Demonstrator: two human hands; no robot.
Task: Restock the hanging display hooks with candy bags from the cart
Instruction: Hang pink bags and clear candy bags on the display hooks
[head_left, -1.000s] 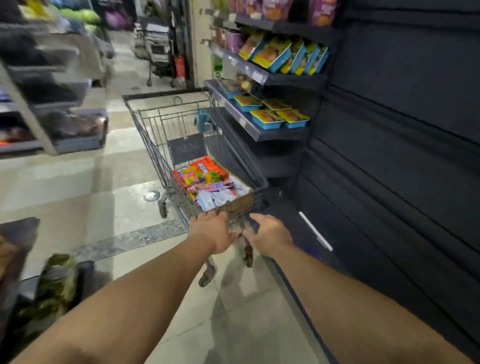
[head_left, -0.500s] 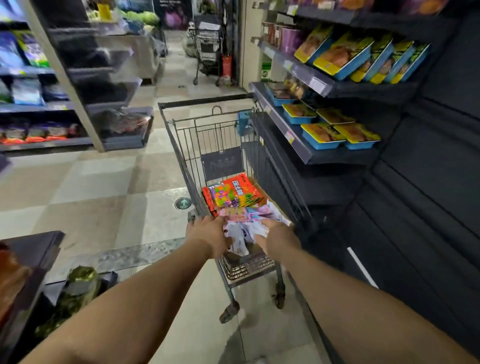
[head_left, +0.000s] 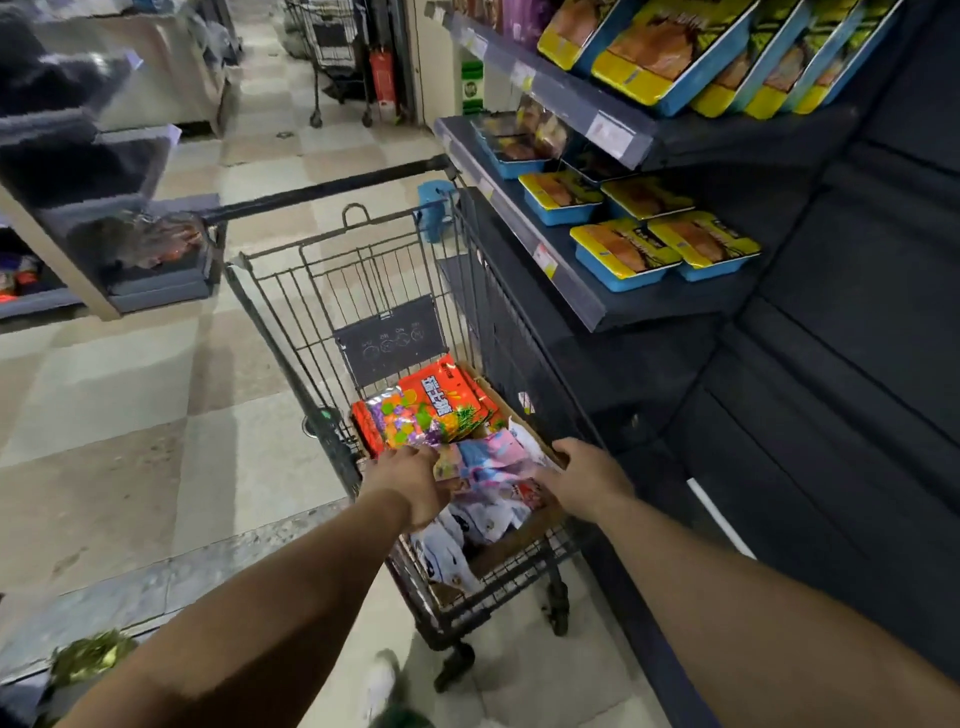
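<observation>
A wire shopping cart stands in the aisle against the dark shelving. A cardboard box lies in its basket with candy bags in it: orange and multicoloured bags at the far end, pink, blue and white bags nearer me. My left hand reaches down onto the pastel bags, its fingers stretched toward the multicoloured bag. My right hand lies at the right side of the box, fingers spread over the bags. Neither hand has lifted a bag. No display hooks are in sight.
Right of the cart stand dark shelves with blue and yellow trays, then a bare dark slatted panel. Another shelf unit is across the tiled aisle on the left. A second cart stands far back.
My hands left the cart's near rim and went down into the basket onto the candy bags. My view moved closer to the cart and tilted over it.
</observation>
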